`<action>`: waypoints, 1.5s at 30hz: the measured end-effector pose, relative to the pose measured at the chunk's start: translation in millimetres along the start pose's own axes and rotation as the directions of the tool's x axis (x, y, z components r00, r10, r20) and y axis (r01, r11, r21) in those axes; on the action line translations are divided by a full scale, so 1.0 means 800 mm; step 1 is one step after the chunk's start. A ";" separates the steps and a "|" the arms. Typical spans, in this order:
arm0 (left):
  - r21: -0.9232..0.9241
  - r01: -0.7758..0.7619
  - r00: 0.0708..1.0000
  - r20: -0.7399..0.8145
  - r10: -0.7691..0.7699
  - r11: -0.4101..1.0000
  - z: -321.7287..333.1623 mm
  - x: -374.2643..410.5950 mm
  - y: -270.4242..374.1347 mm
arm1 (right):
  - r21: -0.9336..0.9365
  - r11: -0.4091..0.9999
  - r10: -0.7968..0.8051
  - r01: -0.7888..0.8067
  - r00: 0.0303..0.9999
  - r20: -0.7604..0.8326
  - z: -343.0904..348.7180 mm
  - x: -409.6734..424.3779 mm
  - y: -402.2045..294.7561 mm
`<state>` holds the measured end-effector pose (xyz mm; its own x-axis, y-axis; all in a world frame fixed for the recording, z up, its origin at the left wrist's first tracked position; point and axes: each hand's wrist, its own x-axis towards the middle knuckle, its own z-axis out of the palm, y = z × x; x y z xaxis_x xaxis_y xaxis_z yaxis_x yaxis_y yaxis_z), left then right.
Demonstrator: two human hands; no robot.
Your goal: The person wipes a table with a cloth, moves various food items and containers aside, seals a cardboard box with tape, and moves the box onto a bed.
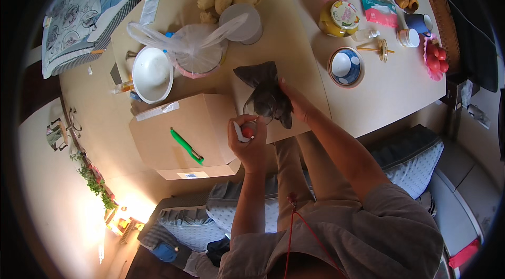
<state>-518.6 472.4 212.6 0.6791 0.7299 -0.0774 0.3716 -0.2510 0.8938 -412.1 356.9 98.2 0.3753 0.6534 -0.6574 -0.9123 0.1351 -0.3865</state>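
Note:
My left hand [249, 147] is closed around a small white item with a round red part facing up; its kind cannot be told. Beside it, my right hand [296, 101] grips the side of a crumpled black plastic bag [263, 93]. The clear rim of a round container shows at the bag's lower left, partly hidden by the bag and my left fingers. Left of my hands, a green-handled peeler [182, 141] lies on a closed cardboard box [165, 133].
Behind the box stand a white bowl [153, 75], a tied clear plastic bag [197, 52], a lidded tub [241, 22] and a bowl of pale potato-like vegetables [224, 1]. To the right are a blue-and-white bowl [345, 66], a jar of yellow preserves [338, 18], a blue mug [418, 23] and red tomatoes [435, 58].

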 end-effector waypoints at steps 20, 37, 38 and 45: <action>0.169 -0.196 0.971 0.172 0.167 0.966 0.030 0.016 0.050 | -0.669 0.720 -0.328 0.185 0.940 -0.092 -0.074 0.005 0.027; 0.146 -0.184 0.965 0.216 0.151 0.972 0.130 0.093 0.057 | -0.910 0.010 -0.743 0.415 0.611 0.271 0.034 -0.021 -0.111; 0.132 -0.207 0.959 0.222 0.175 0.969 0.135 0.100 0.059 | -0.899 -0.012 -0.766 0.438 0.574 0.290 0.031 -0.013 -0.113; -0.044 -0.138 0.973 0.180 0.144 0.989 0.127 0.122 0.070 | -0.905 0.081 -0.867 0.418 0.477 0.143 0.007 0.047 -0.170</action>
<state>-366.9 464.8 210.1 0.8284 0.5595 -0.0263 0.2461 -0.3214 0.9144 -274.9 367.4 129.7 0.9469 0.3008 0.1137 0.2308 -0.3897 -0.8916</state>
